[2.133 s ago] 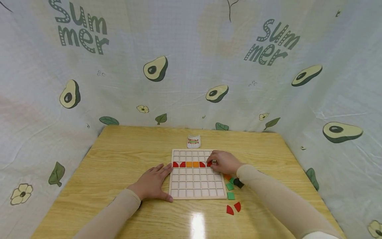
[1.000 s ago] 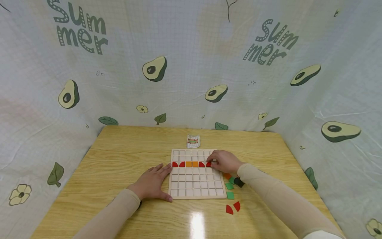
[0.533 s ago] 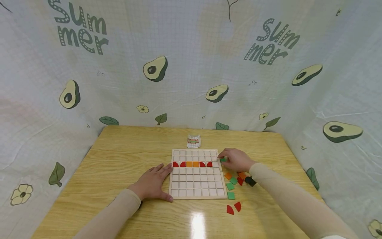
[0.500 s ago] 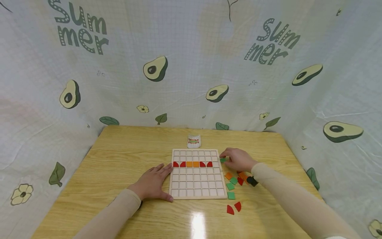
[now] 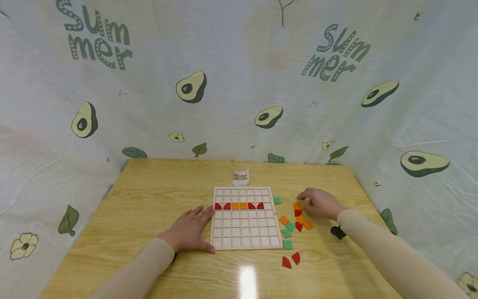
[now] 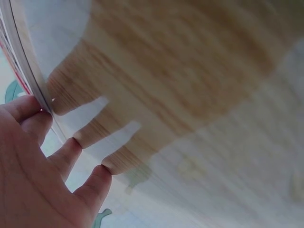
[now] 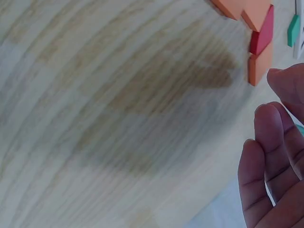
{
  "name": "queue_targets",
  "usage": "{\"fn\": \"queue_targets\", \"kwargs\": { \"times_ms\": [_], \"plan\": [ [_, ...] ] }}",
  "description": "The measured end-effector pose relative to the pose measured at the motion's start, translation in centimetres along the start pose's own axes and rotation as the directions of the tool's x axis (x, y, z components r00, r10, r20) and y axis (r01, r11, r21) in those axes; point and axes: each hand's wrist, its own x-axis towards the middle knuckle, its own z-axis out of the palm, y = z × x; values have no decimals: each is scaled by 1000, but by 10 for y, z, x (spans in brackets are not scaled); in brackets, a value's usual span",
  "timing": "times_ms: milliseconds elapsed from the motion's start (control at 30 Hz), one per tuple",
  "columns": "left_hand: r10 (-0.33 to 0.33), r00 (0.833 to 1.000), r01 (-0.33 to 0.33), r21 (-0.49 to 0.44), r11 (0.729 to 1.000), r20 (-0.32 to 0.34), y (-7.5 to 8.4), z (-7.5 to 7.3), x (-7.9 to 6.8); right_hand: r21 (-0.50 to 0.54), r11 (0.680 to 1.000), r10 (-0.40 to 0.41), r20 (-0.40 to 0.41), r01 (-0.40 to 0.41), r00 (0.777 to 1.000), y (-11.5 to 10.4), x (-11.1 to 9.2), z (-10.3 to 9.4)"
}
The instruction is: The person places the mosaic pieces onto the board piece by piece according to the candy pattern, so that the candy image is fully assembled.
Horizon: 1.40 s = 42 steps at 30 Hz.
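My left hand (image 5: 191, 229) rests on the table with spread fingers, index fingertip and thumb at the left edge of the wooden grid board (image 5: 246, 232). One row of the board holds red quarter-circle tiles (image 5: 260, 206) and two orange square tiles (image 5: 239, 205). My right hand (image 5: 324, 203) is right of the board, fingers loosely bent, with nothing visible between them. In the right wrist view, an orange tile (image 7: 260, 66) and a red tile (image 7: 262, 35) lie just beyond the thumb tip.
Loose orange (image 5: 284, 220), green (image 5: 286, 233) and red tiles (image 5: 286, 262) lie along the board's right side. A green square (image 5: 277, 200) sits by its upper right edge. Behind the board stands a small pattern card (image 5: 240, 177). A printed cloth (image 5: 231, 141) hangs behind the table.
My right hand has let go of the red tile at the row's right end and moved right, past the green square by the board, to the orange and red tiles. My left hand stays put.
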Motion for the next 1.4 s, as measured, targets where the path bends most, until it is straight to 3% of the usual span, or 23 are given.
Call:
{"fn": "queue_targets", "kwargs": {
  "times_ms": [433,1400],
  "plan": [
    [9,1000,-9,-10,1000,2,2,1,-1,-8,1000,5,48,-5,999,-2,3,13],
    [7,1000,-7,-10,1000,-5,2,-3,-3,6,1000,-14,18,13,1000,8,5,14]
  ]
}}
